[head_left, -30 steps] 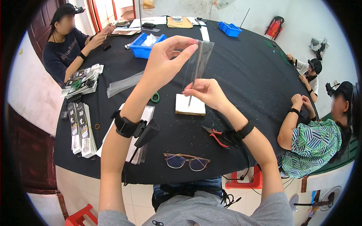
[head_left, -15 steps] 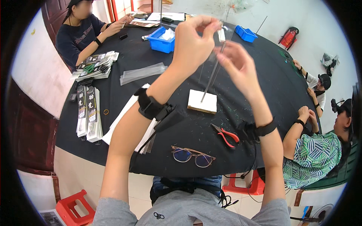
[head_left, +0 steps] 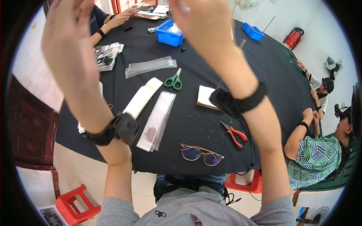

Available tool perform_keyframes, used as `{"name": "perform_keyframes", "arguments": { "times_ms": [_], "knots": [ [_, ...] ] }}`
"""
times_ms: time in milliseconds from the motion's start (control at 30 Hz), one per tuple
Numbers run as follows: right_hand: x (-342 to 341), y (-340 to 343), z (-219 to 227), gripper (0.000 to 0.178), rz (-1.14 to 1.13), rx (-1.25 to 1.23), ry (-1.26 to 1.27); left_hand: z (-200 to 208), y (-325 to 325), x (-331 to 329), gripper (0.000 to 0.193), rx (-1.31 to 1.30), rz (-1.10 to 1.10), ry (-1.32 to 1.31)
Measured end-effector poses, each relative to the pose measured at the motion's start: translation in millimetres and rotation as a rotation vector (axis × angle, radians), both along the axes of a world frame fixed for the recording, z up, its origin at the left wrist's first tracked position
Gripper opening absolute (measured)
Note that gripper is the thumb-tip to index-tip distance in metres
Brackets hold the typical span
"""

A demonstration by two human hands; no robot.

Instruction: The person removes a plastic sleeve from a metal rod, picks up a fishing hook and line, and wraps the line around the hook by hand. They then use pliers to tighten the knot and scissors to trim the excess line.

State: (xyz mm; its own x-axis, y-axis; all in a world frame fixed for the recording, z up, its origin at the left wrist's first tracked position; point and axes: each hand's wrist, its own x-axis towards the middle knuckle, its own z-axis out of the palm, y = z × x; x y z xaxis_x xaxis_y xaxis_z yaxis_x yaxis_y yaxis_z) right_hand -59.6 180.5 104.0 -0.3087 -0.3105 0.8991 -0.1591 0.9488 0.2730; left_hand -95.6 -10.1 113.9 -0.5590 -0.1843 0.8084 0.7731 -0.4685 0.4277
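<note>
My left hand (head_left: 71, 49) is raised at the upper left, smeared by motion, its fingertips cut off by the top edge. At the top middle my right hand (head_left: 207, 22) is also blurred; its fingers look curled together, but what they may hold cannot be made out. Behind my right wrist stands a white block (head_left: 206, 96) with a thin metal rod (head_left: 242, 44), mostly covered by my forearm. Green-handled scissors (head_left: 174, 81), a bundle of white strips with a yellow band (head_left: 143, 97) and clear plastic sleeves (head_left: 160, 118) lie between my arms.
Red-handled pliers (head_left: 234, 134) and eyeglasses (head_left: 201, 154) lie near the front edge. More clear sleeves (head_left: 151, 67), printed packets (head_left: 109, 56) and blue bins (head_left: 167, 35) (head_left: 252, 31) sit farther back. Co-workers sit at the upper left and right; a red stool (head_left: 77, 205) stands at the lower left.
My hands have moved apart from the rod's top: the left swung far left, the right rose up and left. The scissors and white bundle have come into sight; the view shifted slightly.
</note>
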Motion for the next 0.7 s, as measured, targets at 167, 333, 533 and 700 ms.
{"name": "perform_keyframes", "arguments": {
  "times_ms": [167,333,533,700],
  "knots": [
    [-95.4,-25.6,-99.4,0.004,-0.052,0.209,-0.142,-21.1,-61.2,-23.8,0.037,-0.039,0.195,-0.033],
    [-131.4,-25.2,-191.1,0.004,-0.038,0.285,-0.723,-29.1,-82.1,-32.9,0.039,-0.108,0.251,-0.076],
    [-120.2,-22.5,-188.7,0.023,0.042,0.145,-0.793,-33.2,-87.1,-43.0,0.038,-0.169,0.273,-0.029],
    [-59.3,-34.7,-113.0,0.021,0.426,-0.177,-0.572,-37.2,-85.6,-46.7,0.036,-0.264,0.345,-0.086]
  ]
}}
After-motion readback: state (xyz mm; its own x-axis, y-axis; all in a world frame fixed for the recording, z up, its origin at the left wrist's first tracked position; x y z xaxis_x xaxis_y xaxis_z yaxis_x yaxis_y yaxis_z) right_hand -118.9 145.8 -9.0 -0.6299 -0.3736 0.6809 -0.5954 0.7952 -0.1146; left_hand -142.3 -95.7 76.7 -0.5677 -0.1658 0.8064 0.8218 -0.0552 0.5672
